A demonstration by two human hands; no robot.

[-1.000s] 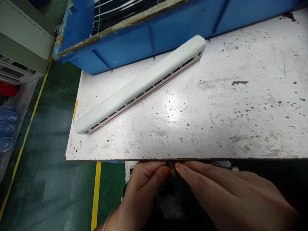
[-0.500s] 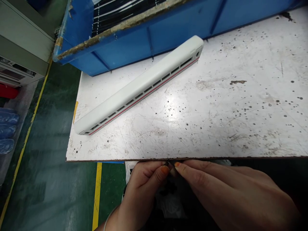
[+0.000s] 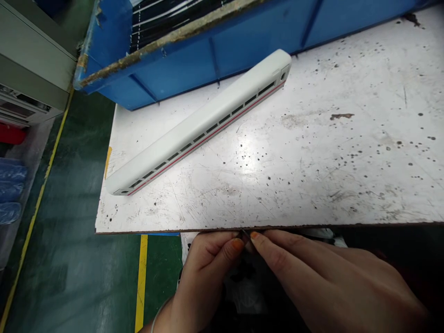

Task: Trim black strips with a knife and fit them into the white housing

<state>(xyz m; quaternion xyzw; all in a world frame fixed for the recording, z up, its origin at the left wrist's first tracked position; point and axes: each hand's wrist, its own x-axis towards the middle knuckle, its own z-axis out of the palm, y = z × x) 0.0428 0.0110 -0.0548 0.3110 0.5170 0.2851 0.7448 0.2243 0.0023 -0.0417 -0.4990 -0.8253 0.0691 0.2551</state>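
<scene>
My left hand (image 3: 210, 266) is closed just below the table's front edge, thumb pressed against its bent fingers. Beside it my right hand (image 3: 312, 273) is pinched, its fingertips nearly meeting the left thumb. A thin dark sliver shows between the two sets of fingertips; it is too small to name, and I cannot tell which hand grips it. Beyond the hands, a white model train car shell (image 3: 194, 125) with dark windows and a red stripe lies diagonally on the table, touched by neither hand.
The scratched white table (image 3: 312, 175) ends at a straight front edge above my hands. A blue bin (image 3: 187, 69) with a worn rim stands at the back, holding dark strips. Green floor with yellow lines (image 3: 141, 282) lies to the left, by a grey cabinet (image 3: 34, 55).
The fingertips have shifted very slightly and the view has moved a little. Both hands stay closed at the table edge; the train car shell lies where it was.
</scene>
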